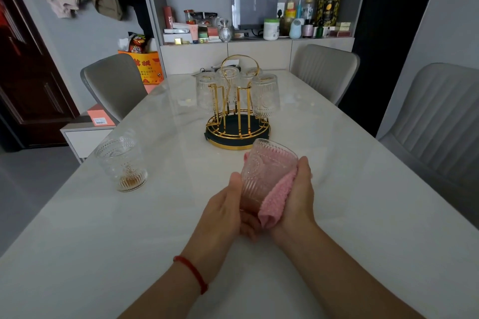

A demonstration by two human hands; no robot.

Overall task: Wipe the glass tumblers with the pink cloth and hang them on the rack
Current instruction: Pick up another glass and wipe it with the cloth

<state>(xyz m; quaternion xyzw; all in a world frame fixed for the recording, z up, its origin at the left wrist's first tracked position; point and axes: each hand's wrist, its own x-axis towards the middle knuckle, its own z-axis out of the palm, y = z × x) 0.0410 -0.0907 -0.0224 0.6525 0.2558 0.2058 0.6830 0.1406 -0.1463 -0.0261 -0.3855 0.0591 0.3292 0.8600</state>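
Head view: my left hand (228, 211) and cloth-wrapped right hand (298, 197) clasp the tumbler (264, 171), mouth tilted toward the rack (238, 134) just beyond, pink cloth (274, 204) between.

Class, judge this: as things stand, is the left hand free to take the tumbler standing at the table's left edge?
Probably not yet: the left hand holds the tumbler being wiped. The path to the standing tumbler is otherwise bare.

A: Which parts are obscured?
B: The right hand's (298, 194) fingers lie behind the pink terry cloth (274, 199) and the ribbed clear glass tumbler (267, 171). Both forearms are cut off by the lower edge.
A: The rack?
B: The rearmost inverted tumbler (248, 74) on the gold wire rack (237, 122) is mostly hidden.
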